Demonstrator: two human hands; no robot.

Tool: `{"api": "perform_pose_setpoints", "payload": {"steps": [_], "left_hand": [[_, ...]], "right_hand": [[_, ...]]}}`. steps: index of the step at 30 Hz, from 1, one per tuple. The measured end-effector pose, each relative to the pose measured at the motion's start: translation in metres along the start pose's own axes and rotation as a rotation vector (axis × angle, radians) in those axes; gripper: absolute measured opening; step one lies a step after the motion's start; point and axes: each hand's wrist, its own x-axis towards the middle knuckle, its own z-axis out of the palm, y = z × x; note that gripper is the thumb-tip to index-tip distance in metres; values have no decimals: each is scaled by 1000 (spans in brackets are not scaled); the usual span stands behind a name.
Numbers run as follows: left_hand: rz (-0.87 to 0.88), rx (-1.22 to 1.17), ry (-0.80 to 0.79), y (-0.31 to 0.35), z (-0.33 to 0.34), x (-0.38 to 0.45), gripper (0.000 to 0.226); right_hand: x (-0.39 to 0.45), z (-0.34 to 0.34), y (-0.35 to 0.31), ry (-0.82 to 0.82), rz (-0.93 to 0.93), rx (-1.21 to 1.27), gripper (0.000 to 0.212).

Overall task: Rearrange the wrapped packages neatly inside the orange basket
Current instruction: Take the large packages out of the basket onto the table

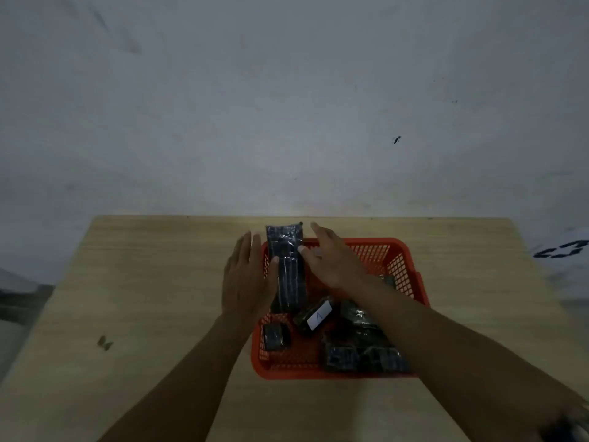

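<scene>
Near packages: closest to me, a cluster of dark wrapped packages [363,352] fills the basket's near right corner, stacked loosely and overlapping.
Small package: a small dark wrapped package [276,337] lies alone by the near left wall of the basket.
Labelled package: I see one package with a white label [316,315] lying at a slant in the middle of the basket, just beyond the near cluster.
Orange basket: the orange basket [404,275] sits on the wooden table [143,298], right of centre, its mesh walls bare at the far right corner.
Left hand: my left hand [247,275] is open with fingers straight and together; its thumb presses the left edge of the long package.
Right hand: my right hand [331,260] is also open and flat, thumb touching the long package's right edge, palm over the basket's far half.
Long package: the long dark wrapped package [287,266] stands tilted between both hands, its lower end inside the basket at the far left and its top above the rim.
Far: a pale scuffed wall [287,106] rises behind the table.
</scene>
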Motion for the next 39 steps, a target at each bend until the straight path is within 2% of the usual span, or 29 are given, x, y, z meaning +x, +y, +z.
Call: {"api": "perform_pose_setpoints", "payload": {"steps": [3, 6, 9, 11, 15, 18, 24, 31, 34, 37, 39], "left_hand": [[-103, -105, -56, -5, 13, 0, 67], [-213, -222, -138, -8, 29, -6, 65], [-311, -289, -145, -10, 37, -7, 56], [-288, -318, -102, -10, 40, -7, 46], [-254, -325, -33, -10, 42, -7, 32], [-298, -311, -58, -11, 42, -6, 32], [-330, -300, -70, -9, 41, -7, 37], [-312, -294, -76, -7, 39, -8, 45], [-305, -282, -71, -7, 39, -8, 45], [-307, -289, -82, -7, 40, -8, 44], [-321, -287, -84, -8, 41, -7, 43]], "right_hand": [[12, 16, 4, 0, 89, 63, 78], [18, 31, 4, 72, 130, 128, 81], [24, 39, 2, 106, 116, 147, 73], [27, 42, 2, 124, 121, 198, 66], [29, 40, 0, 119, 134, 376, 66], [23, 31, -1, 111, 113, 512, 55], [2, -12, 3, 290, 49, 613, 46], [-2, -61, 0, 591, -170, 378, 55], [5, -70, -5, 649, -229, 165, 57], [14, -70, -9, 721, -380, -76, 54], [22, -67, -6, 684, -445, -236, 52]]}}
